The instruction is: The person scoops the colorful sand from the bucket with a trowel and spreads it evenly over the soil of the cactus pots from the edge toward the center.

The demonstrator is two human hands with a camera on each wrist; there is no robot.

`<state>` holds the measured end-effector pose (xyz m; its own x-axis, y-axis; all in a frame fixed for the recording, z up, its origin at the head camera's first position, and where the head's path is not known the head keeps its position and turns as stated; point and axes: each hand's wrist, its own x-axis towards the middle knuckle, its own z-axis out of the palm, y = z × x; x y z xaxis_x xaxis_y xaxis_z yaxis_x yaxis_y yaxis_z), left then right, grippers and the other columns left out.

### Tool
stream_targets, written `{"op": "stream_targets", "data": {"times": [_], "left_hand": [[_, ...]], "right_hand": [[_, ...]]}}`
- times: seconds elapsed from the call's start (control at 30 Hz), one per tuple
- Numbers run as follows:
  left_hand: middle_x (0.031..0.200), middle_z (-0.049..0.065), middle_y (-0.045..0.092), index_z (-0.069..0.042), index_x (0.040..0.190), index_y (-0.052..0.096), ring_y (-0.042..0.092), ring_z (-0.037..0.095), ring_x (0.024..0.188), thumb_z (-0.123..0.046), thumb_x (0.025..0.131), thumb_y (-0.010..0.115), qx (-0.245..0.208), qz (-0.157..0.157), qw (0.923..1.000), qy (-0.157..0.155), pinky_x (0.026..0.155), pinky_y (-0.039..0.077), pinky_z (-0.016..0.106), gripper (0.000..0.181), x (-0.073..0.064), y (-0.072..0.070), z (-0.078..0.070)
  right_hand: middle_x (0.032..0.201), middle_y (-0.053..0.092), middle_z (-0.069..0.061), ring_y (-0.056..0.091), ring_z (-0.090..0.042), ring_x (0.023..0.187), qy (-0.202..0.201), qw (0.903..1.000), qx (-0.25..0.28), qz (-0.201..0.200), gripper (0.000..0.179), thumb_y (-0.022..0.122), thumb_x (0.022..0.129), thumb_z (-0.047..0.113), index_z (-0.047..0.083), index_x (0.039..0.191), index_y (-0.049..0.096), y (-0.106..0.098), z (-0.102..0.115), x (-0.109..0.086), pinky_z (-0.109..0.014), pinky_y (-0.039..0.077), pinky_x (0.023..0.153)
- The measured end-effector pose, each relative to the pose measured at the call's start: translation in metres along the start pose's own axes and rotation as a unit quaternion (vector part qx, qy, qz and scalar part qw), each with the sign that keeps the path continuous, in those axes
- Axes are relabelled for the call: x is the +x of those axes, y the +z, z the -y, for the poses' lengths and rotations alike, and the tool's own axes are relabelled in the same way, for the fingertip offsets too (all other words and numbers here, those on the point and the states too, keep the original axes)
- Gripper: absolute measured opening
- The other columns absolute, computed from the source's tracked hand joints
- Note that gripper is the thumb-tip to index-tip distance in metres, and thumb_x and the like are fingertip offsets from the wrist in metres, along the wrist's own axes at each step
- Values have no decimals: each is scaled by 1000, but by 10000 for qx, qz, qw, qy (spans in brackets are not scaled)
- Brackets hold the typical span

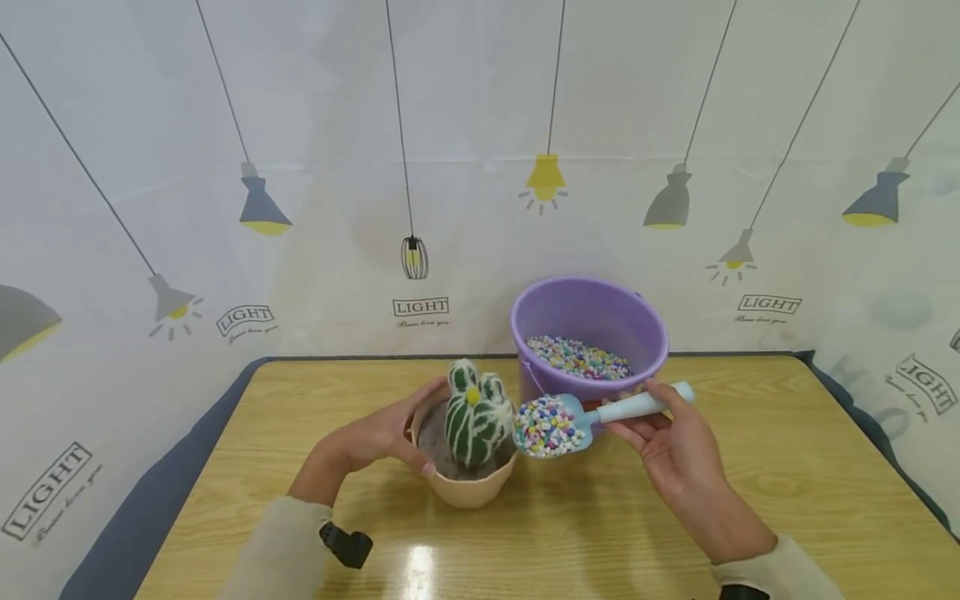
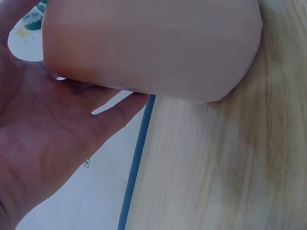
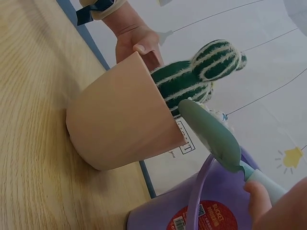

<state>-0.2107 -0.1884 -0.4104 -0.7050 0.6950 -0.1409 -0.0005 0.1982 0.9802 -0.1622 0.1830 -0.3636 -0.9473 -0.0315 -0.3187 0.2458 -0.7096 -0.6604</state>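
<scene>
A green-and-white artificial cactus (image 1: 472,421) with a yellow flower stands in a peach pot (image 1: 468,493) on the table. My left hand (image 1: 382,433) holds the pot's left side, thumb at the rim; the left wrist view shows the fingers against the pot wall (image 2: 153,48). In my right hand (image 1: 678,450) is the handle of a light-blue scoop (image 1: 637,406), heaped with small multicoloured pebbles (image 1: 547,427). The scoop's tip is at the pot's right rim, close beside the cactus, as the right wrist view shows with the scoop's underside (image 3: 211,134).
Behind the scoop stands a purple bucket (image 1: 525,312), partly filled with the same pebbles. The wooden table (image 1: 262,442) ends at a pale backdrop (image 1: 480,208) printed with hanging lamps. A label (image 3: 206,215) shows on the bucket.
</scene>
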Motion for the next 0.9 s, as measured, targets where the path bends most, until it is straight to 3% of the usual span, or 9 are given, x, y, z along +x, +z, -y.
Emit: {"op": "stream_targets", "data": {"times": [0.33,0.57,0.9], "left_hand": [[162,2,14,-23,158,4,18,29,145,-18,67,85,-123,395,9991,25,113,25,48,122,3,-2,1],[163,3,11,-21,158,3,14,27,148,-16,66,84,-207,689,9974,93,117,20,47,123,6,-1,2],[164,3,9,-17,158,3,13,26,148,-11,63,82,-204,803,9965,77,119,15,47,124,10,-2,2]], "right_hand": [[93,68,-10,71,-26,91,-210,9995,-211,73,24,53,101,18,9,121,43,6,-4,0,-43,56,85],[90,66,-5,72,-24,88,-372,9979,-529,-18,28,55,100,18,9,122,38,12,-8,-2,-41,56,85],[84,69,-6,73,-24,78,-507,9970,-586,66,26,58,99,19,10,117,41,15,-8,-3,-40,58,78]]}}
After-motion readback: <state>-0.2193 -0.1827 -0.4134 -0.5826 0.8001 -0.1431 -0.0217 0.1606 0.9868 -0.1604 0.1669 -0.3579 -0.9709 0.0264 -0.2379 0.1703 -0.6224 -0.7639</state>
